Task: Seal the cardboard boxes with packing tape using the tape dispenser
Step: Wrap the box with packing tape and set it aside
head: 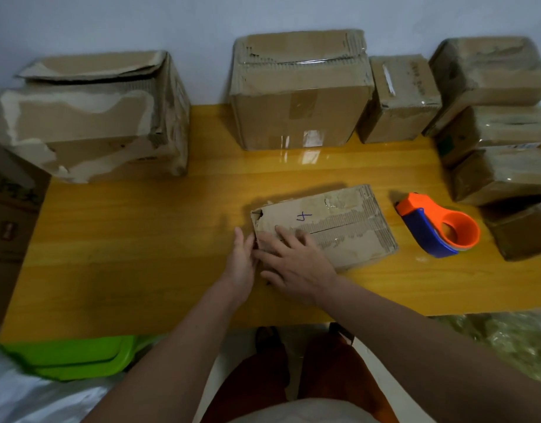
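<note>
Head view looks down on a yellow wooden counter [141,239] with a small worn cardboard box [339,227] lying near its middle, marked with a blue scribble on top and showing torn, ribbed patches along the centre seam. Both hands work at the box's 8 o'clock end. Left hand [241,261] stands edge-on with straight fingers laid flat against the box's end face, holding nothing. Right hand [293,261] lies palm-down on the box top, fingers spread and pressing on the flaps near that same corner, nothing curled round anything. At 3 o'clock from the box, apart from it, an orange and blue tape dispenser [437,227] rests on the counter, untouched. Along the far edge at 12 o'clock stands a taped medium box [299,99], with a smaller box [397,99] just beside it toward 1 o'clock. At 10 o'clock sits a large battered box [92,117] with a torn, peeling skin and a loose lid flap. At 2 to 3 o'clock a stack of boxes [492,123], glossy with tape, rises at the counter's end. Below the counter's near edge, at 7 o'clock, lies something bright green [74,355].
</note>
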`<state>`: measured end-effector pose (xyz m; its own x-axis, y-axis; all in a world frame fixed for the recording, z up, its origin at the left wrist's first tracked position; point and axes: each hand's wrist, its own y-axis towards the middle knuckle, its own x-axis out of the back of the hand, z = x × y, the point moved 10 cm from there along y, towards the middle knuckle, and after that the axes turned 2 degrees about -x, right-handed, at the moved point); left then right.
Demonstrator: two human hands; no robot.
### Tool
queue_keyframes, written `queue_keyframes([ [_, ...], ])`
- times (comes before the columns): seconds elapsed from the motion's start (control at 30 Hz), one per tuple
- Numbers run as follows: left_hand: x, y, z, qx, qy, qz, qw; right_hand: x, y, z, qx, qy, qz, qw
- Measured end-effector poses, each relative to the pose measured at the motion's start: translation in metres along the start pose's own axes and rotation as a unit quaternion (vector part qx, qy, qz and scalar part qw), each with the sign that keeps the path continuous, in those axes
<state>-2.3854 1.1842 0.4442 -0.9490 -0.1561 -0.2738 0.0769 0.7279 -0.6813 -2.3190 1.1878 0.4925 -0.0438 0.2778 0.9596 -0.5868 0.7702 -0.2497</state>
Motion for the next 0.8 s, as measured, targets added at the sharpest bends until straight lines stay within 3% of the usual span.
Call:
queue_keyframes([
  [0.1,0.002,0.002,0.001,0.005,0.063,-0.101,0.993,0.008,-0.008,-0.008,0.007,0.121,-0.030,0.992],
  [0.2,-0.005,0.006,-0.002,-0.023,0.164,-0.163,0.972,0.007,-0.034,-0.080,-0.171,0.107,-0.082,0.976],
  [0.33,-0.019,0.011,0.010,-0.042,0.182,-0.162,0.969,-0.011,-0.073,-0.168,-0.383,0.048,-0.025,0.922],
  [0.43,-0.019,0.011,0.016,-0.048,0.185,-0.193,0.962,-0.008,-0.090,-0.212,-0.501,0.170,-0.083,0.844],
  [0.47,-0.018,0.010,0.015,-0.057,0.184,-0.207,0.959,-0.007,-0.093,-0.223,-0.512,0.229,-0.113,0.820],
  [0.57,-0.013,0.009,0.012,-0.072,0.184,-0.246,0.949,-0.003,-0.093,-0.238,-0.466,0.349,-0.159,0.798],
  [0.67,-0.022,0.013,0.006,-0.099,0.197,-0.214,0.952,-0.012,-0.093,-0.240,-0.437,0.450,-0.130,0.768],
  [0.8,-0.025,0.036,-0.026,-0.089,0.270,-0.154,0.946,-0.022,-0.089,-0.236,-0.462,0.478,-0.074,0.743],
])
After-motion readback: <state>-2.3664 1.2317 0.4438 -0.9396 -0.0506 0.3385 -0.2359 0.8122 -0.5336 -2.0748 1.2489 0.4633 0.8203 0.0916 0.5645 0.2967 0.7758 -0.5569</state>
